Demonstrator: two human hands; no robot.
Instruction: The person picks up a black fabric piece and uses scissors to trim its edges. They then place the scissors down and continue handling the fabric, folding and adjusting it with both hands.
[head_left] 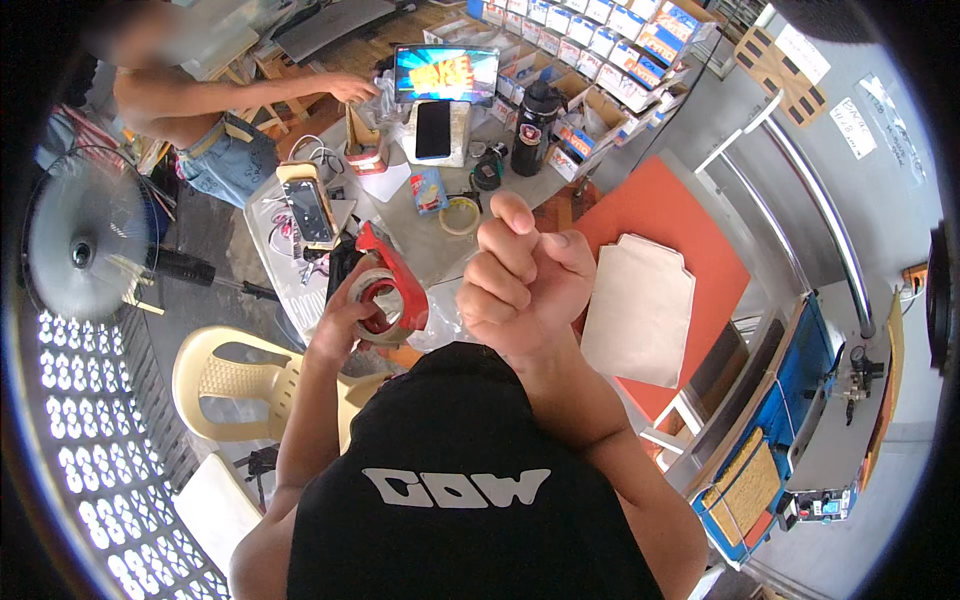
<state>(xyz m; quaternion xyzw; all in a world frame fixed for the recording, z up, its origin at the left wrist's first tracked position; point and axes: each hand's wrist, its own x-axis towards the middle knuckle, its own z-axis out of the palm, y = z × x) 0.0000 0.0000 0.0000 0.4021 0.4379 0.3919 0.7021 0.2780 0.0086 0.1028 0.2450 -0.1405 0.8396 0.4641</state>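
My left hand [345,315] grips a red tape dispenser [407,290] with a roll of tape in it, low over the table's near edge. Right of it, my right hand [515,275] is raised with fingers curled and thumb near the index finger; whether anything small sits in them I cannot make out. Clear plastic [445,325] lies below and between the hands. A yellowish tape roll [458,215] rests on the table behind my right hand, beside a small blue packet [428,190].
A co-worker [160,110] reaches across the table's far left. Phones [433,128], a screen [446,72], a black bottle [535,130] and boxes [585,150] occupy the table. Cream sheets [635,310] lie on an orange board [710,250] rightward. A fan [85,235] and plastic chair [230,420] are left.
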